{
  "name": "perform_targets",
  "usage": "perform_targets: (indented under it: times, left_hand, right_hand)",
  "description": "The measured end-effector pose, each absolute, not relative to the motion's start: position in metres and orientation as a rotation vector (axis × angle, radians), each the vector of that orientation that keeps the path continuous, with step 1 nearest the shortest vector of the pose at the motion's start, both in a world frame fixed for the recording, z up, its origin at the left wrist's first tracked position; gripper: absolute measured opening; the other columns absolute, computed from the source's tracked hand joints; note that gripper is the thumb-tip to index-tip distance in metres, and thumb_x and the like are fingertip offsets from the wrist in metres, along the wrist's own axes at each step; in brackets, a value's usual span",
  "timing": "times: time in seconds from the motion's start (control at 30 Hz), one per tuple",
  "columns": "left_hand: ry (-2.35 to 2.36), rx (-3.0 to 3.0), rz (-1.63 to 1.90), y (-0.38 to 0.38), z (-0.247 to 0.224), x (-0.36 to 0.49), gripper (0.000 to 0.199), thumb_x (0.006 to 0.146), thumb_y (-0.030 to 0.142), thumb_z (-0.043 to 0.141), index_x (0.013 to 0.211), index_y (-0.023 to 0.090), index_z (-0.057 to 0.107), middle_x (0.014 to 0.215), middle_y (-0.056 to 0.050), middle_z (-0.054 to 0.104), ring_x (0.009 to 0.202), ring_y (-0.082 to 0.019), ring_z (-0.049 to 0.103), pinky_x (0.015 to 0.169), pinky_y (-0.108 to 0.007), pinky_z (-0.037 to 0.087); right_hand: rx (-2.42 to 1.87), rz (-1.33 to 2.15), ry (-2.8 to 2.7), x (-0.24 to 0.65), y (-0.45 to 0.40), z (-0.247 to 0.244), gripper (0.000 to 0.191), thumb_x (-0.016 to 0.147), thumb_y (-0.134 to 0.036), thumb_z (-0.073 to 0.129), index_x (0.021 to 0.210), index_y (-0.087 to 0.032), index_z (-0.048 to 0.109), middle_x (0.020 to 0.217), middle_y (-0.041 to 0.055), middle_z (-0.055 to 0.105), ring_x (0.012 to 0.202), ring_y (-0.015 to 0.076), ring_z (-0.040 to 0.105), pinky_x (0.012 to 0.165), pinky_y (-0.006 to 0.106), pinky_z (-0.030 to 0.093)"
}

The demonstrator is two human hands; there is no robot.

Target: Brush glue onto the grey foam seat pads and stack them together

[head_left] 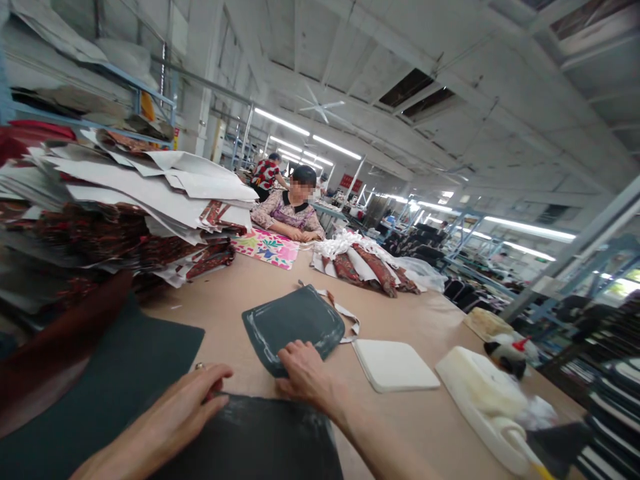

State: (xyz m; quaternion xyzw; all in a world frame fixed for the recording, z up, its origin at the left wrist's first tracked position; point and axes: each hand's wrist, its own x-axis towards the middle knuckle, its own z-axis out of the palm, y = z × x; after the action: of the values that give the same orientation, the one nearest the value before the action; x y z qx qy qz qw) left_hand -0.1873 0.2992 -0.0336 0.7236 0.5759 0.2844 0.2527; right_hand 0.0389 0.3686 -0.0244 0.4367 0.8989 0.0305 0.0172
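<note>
A dark green flap-shaped panel [295,323] with whitish smears along its edges lies on the table, and my right hand [305,373] grips its near edge, thumb below and fingers on top. My left hand [200,393], with a ring on one finger, hovers at the corner of a larger black panel [270,433]. Its thumb and fingers are apart, with nothing seen between them. A patterned strap [350,320] curves out from behind the green panel. Right of it lies a cream pad [395,365] with rounded corners.
At left stand a tall stack of white-backed patterned pieces [150,177] and a large dark green sheet [135,353]. A white cut-open jug [480,387] sits at right on the tan table [220,293]. Across it are a seated person [290,210], a floral piece [270,248] and a bundle of patterned pieces [360,263].
</note>
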Motion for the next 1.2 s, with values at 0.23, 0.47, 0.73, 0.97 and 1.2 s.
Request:
perform_targets:
  times: [0.23, 0.47, 0.73, 0.97, 1.2]
  left_hand:
    - [1.521, 1.958, 0.666, 0.274, -0.05, -0.189, 0.044, 0.077, 0.037, 0.047, 0.118, 0.025, 0.056, 0.122, -0.006, 0.057, 0.114, -0.027, 0.049, 0.1, -0.035, 0.037]
    - [1.423, 1.739, 0.944, 0.266, -0.033, -0.186, 0.039, 0.077, 0.039, 0.051, 0.113, 0.027, 0.059, 0.123, -0.005, 0.056, 0.118, -0.027, 0.045, 0.104, -0.038, 0.03]
    - [0.771, 0.658, 1.12, 0.259, -0.008, -0.135, 0.062, 0.07, 0.049, 0.065, 0.118, 0.014, 0.047, 0.121, -0.015, 0.053, 0.106, -0.028, 0.054, 0.085, -0.039, 0.046]
    - [0.479, 0.006, 1.352, 0.231, 0.041, -0.1, 0.018, 0.084, 0.019, 0.054, 0.101, 0.018, 0.057, 0.104, -0.007, 0.063, 0.085, -0.018, 0.062, 0.072, -0.033, 0.05]
    - [0.656, 0.265, 1.512, 0.188, 0.059, -0.115, 0.036, 0.069, 0.0, 0.062, 0.102, 0.015, 0.058, 0.097, -0.009, 0.067, 0.076, -0.017, 0.064, 0.068, -0.026, 0.053]
  right_hand:
    - [1.437, 0.159, 2.648, 0.003, 0.37, -0.04, 0.025, 0.073, -0.004, 0.049, 0.095, -0.013, 0.058, 0.09, 0.0121, 0.065, 0.082, 0.0257, 0.063, 0.063, 0.033, 0.049]
    - [2.0, 0.424, 2.73, 0.012, 0.412, 0.102, 0.025, 0.078, -0.01, 0.036, 0.094, -0.01, 0.056, 0.091, 0.0173, 0.063, 0.088, 0.0281, 0.059, 0.072, 0.035, 0.043]
    - [2.117, 0.021, 3.145, -0.015, 0.387, 0.268, 0.012, 0.066, -0.016, 0.05, 0.076, -0.017, 0.058, 0.069, 0.0012, 0.061, 0.067, 0.0167, 0.058, 0.059, 0.024, 0.042]
    - [2.256, -0.982, 3.109, -0.003, 0.324, 0.271, 0.008, 0.07, -0.01, 0.048, 0.069, -0.017, 0.052, 0.052, -0.0054, 0.053, 0.044, 0.0068, 0.049, 0.047, 0.018, 0.043]
    - [2.605, -1.185, 2.774, 0.081, 0.298, 0.214, 0.012, 0.065, -0.013, 0.062, 0.055, -0.015, 0.054, 0.043, -0.0054, 0.05, 0.036, 0.0046, 0.041, 0.034, 0.015, 0.027]
